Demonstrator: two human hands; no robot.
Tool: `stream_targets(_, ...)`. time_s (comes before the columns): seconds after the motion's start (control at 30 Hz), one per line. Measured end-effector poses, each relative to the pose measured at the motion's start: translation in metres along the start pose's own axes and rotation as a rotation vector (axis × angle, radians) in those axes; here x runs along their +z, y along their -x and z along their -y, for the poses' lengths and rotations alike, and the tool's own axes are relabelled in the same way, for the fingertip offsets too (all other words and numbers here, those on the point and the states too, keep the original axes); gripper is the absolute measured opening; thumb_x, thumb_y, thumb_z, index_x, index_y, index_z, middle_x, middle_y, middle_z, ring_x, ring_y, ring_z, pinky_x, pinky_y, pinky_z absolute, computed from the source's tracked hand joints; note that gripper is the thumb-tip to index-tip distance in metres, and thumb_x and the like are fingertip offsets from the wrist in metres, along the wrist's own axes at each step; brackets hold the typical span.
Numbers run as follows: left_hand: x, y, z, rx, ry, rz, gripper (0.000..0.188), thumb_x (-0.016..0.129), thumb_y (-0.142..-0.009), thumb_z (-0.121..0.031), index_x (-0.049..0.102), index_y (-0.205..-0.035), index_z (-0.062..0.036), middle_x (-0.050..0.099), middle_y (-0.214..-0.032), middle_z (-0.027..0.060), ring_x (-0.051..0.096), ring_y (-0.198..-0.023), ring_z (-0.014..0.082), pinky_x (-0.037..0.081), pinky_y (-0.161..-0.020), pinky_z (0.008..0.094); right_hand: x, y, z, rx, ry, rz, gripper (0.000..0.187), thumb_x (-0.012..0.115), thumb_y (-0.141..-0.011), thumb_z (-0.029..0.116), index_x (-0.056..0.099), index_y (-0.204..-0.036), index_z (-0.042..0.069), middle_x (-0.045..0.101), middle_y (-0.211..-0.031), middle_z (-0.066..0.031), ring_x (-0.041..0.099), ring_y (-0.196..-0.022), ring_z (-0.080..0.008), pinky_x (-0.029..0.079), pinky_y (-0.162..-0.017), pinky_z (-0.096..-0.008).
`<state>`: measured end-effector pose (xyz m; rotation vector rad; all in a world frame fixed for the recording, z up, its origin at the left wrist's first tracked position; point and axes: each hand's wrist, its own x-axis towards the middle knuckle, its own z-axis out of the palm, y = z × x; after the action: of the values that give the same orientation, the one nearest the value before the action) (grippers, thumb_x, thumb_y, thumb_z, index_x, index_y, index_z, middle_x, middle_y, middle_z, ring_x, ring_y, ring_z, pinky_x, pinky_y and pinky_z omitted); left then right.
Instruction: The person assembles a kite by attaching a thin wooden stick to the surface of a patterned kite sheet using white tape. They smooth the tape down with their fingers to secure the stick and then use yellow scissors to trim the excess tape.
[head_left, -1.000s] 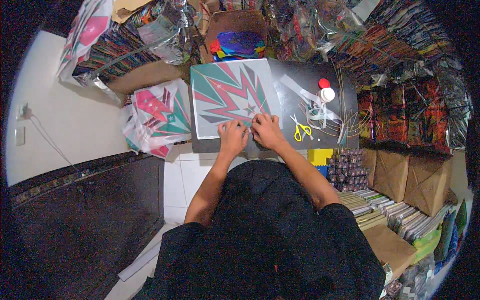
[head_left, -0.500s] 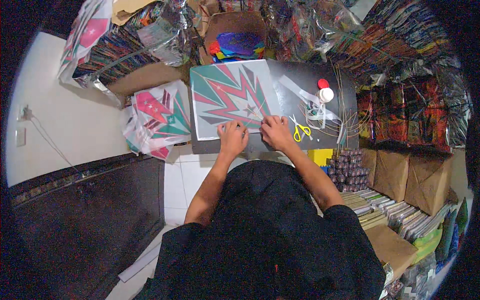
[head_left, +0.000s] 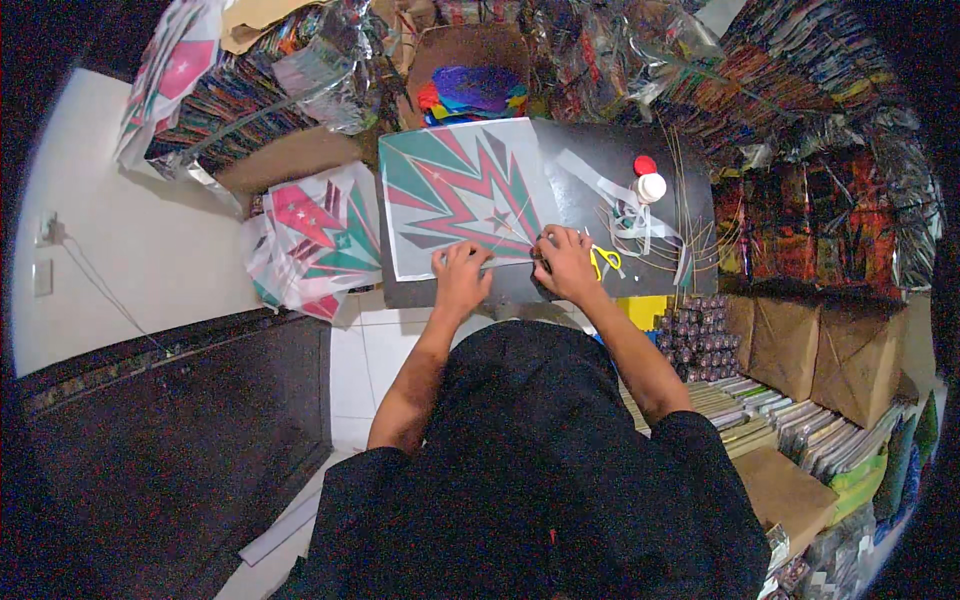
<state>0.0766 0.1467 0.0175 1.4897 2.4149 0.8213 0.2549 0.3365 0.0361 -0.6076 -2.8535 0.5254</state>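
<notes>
A thin sheet (head_left: 425, 205) with green, red, grey and white zigzags and a star lies flat on the black table (head_left: 572, 215). Slender sticks show near its star. My left hand (head_left: 463, 277) rests on the near edge of the sheet, fingers spread and thumb apart. At the near right corner, my right hand (head_left: 566, 263) has its fingers curled onto the sheet's edge, and their tips are partly hidden. Just right of that hand are scissors (head_left: 607, 262) with yellow handles, partly covered by it.
A white bottle (head_left: 651, 188), a red lid (head_left: 645, 164), pale strips (head_left: 592, 174) and long thin sticks (head_left: 680, 160) lie on the table's right side. Similar patterned sheets (head_left: 315, 235) hang at the left. Stacked packets (head_left: 810, 80) and brown paper parcels (head_left: 860, 355) crowd the right.
My right hand has shifted slightly right along the sheet's edge and now covers part of the scissors. My left hand stays almost in place, with its fingers spread more.
</notes>
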Motion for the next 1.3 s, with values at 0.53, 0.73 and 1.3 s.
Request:
stream_targets(0.53,-0.009,0.011,0.022,-0.011,-0.112,0.038,0.03,0.081,-0.081,-0.023,0.076,-0.111,-0.0222,0.064,-0.121,0.0013,0.056,-0.127,0.028,0.029,-0.11,0.0571,0.039,-0.034,0.054,-0.047,-0.09,0.146,0.044,0.083,-0.078,0.03,0.072,-0.116,0.013,0.057,-0.136,-0.0102,0.049,-0.131,-0.0335,0.039,-0.102,-0.0549)
stream_targets(0.73,-0.005,0.01,0.026,-0.009,-0.109,0.059,0.025,0.081,-0.082,-0.024,0.075,-0.106,-0.0194,0.065,-0.12,0.0005,0.056,-0.126,0.0273,0.029,-0.111,0.0571,0.04,-0.035,0.06,-0.017,-0.087,0.158,0.045,0.082,-0.079,0.029,0.069,-0.119,0.013,0.057,-0.135,-0.0113,0.05,-0.131,-0.0342,0.039,-0.104,-0.0561)
stream_targets(1.3,-0.004,0.007,0.027,0.057,-0.115,0.007,0.017,0.075,-0.09,-0.024,0.074,-0.103,-0.013,0.064,-0.118,0.0018,0.056,-0.123,0.0253,0.032,-0.108,0.0559,0.052,-0.043,0.074,-0.022,-0.022,0.158,0.029,0.08,-0.079,0.027,0.076,-0.104,0.012,0.059,-0.125,-0.0079,0.05,-0.127,-0.0306,0.036,-0.1,-0.0534)
